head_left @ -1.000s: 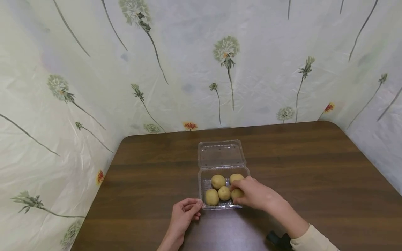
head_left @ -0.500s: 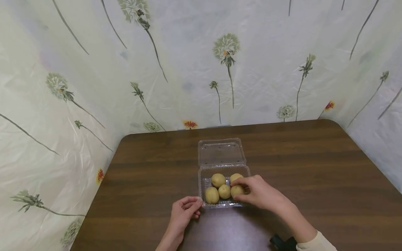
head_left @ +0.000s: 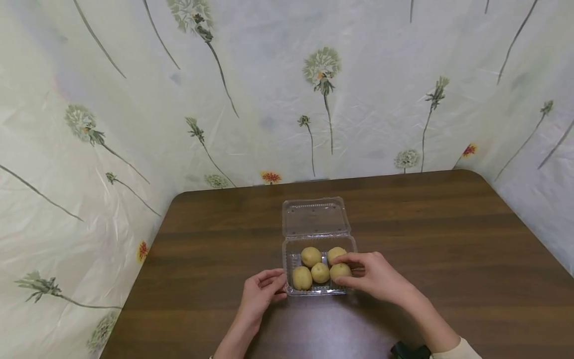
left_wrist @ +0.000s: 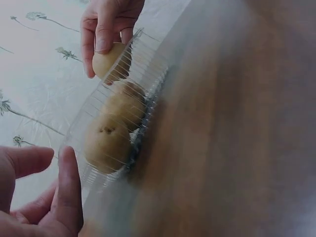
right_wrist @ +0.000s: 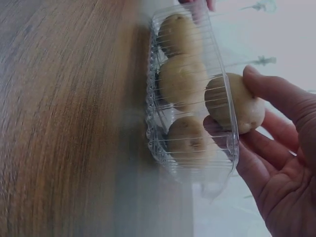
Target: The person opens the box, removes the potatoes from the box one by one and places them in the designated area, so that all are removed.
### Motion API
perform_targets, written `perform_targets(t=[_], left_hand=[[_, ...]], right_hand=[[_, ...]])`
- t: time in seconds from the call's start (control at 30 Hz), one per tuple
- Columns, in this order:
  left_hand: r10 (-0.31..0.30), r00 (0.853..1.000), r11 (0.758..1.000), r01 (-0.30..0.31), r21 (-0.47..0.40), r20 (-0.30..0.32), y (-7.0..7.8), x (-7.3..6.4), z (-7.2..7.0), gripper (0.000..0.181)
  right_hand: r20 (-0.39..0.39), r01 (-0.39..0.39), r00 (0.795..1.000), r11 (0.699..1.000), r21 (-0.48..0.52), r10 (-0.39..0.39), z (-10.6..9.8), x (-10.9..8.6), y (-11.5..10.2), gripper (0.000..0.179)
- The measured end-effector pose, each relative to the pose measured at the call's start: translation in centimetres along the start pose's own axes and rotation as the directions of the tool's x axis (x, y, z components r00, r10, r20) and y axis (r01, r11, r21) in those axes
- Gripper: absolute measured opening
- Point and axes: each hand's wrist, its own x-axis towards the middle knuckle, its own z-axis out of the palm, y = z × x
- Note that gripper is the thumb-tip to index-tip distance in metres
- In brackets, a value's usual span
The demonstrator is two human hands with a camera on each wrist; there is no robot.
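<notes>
1. Clear container (head_left: pixel 318 292), one, lid (head_left: pixel 315 218) open, on table (head_left: pixel 426 239).
2. Potatoes (head_left: pixel 302 278), four, inside.
3. Held potato (right_wrist: pixel 248 109), one, partly above the rim, gripped by right hand (head_left: pixel 374 274).
4. Left hand (head_left: pixel 260 293), one, fingers parted, touching container's near-left corner; hands well apart.

Right hand (head_left: pixel 375 275) in a firm pinch; left hand (head_left: pixel 259 293) with a gap between its leading fingertips.
Right forearm (head_left: pixel 428 314) runs up and inward from bottom right, pale cuff (head_left: pixel 457 350) sitting back of the wrist. Palm faces in, right thumb (right_wrist: pixel 277 93) opposing the curved fingers; from the head view the thumb is on the near side. Left forearm (head_left: pixel 236 335) angles up from bottom center; lower fingers bent, foremost one nearly straight in the left wrist view. Hands near each other, not touching.
</notes>
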Motion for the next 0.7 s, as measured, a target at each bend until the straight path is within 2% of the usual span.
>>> perform_targets(t=[0.2, 0.33, 0.5, 0.7], left_hand=[[0.020, 0.999, 0.999, -0.019, 0.031, -0.047, 0.4, 0.9, 0.4, 0.035], [0.015, 0.997, 0.999, -0.013, 0.036, -0.069, 0.3, 1.3, 0.5, 0.033], [0.013, 0.997, 0.999, -0.011, 0.033, -0.071, 0.2, 1.4, 0.5, 0.031], [0.010, 0.998, 1.000, -0.009, 0.013, -0.064, 0.2, 1.4, 0.4, 0.031]], right_hand=[[-0.007, -0.012, 1.000, 0.999, 0.042, 0.012, 0.0, -0.1, 0.2, 0.040], [-0.028, -0.050, 0.998, 0.993, 0.110, 0.053, -0.1, -0.3, 0.4, 0.043], [-0.038, -0.114, 0.991, 0.971, 0.212, 0.125, -0.3, -0.7, 0.6, 0.045], [-0.042, -0.148, 0.985, 0.950, 0.276, 0.165, -0.4, -1.1, 0.4, 0.039]])
